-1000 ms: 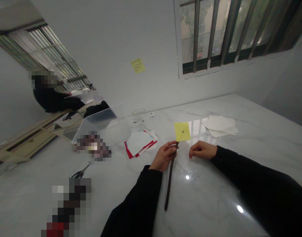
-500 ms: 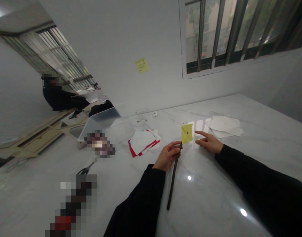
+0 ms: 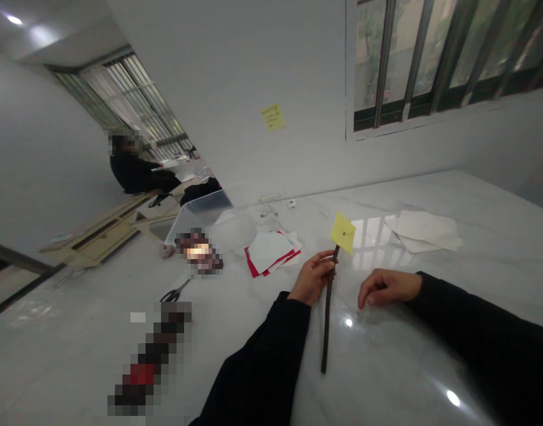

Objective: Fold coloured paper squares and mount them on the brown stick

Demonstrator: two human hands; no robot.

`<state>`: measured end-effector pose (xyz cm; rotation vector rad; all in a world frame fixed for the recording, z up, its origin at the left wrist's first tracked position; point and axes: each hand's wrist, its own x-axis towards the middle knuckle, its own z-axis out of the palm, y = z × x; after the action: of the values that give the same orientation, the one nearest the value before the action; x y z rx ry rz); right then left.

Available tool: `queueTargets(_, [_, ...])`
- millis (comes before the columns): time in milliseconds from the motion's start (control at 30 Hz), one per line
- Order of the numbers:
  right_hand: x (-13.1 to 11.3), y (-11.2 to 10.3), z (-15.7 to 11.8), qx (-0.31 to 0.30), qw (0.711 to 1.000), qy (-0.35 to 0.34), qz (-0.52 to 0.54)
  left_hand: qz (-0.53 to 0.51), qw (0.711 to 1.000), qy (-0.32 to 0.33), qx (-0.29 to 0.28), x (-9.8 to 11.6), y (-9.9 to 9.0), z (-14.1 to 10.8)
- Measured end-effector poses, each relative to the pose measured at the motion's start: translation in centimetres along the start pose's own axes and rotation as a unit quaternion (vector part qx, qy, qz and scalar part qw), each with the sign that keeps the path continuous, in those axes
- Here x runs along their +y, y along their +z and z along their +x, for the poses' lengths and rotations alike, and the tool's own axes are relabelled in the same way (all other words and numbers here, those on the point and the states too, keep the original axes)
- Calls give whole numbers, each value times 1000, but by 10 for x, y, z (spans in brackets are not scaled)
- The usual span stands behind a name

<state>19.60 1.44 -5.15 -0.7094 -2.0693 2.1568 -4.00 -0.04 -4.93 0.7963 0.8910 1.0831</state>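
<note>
My left hand (image 3: 313, 277) is closed around the upper part of a thin dark brown stick (image 3: 327, 319). A small yellow paper pinwheel (image 3: 344, 234), with a dark pin at its middle, is fixed to the stick's top end. The stick's lower end points toward me. To the right of the stick, and apart from it, is my right hand (image 3: 382, 288), its fingers curled downward and nothing seen in them.
White paper sheets (image 3: 426, 231) lie at the right, and red and white sheets (image 3: 271, 254) left of centre. Scissors (image 3: 176, 291) and a clear plastic box (image 3: 200, 216) are farther left. A yellow note (image 3: 273, 118) sticks to the wall. Another person (image 3: 136, 168) sits at the far left.
My right hand has drawn back from the pinwheel toward me, and its pointing finger has curled. The pinwheel has turned on the stick. The whole view has shifted slightly.
</note>
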Motion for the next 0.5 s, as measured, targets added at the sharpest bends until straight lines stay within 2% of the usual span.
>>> queueTargets(133, [9, -9, 11, 175, 983, -8, 54, -8, 1000, 0, -14, 0, -1, -1])
queueTargets(267, [12, -21, 9, 336, 936, -9, 101, 1, 1000, 1, -20, 0, 0, -1])
queueTargets(367, [10, -26, 6, 396, 909, -13, 133, 10, 1000, 0, -22, 1, 0, -2])
queueTargets(500, [7, -25, 7, 438, 884, -20, 162, 14, 1000, -10, -22, 2, 0, -2])
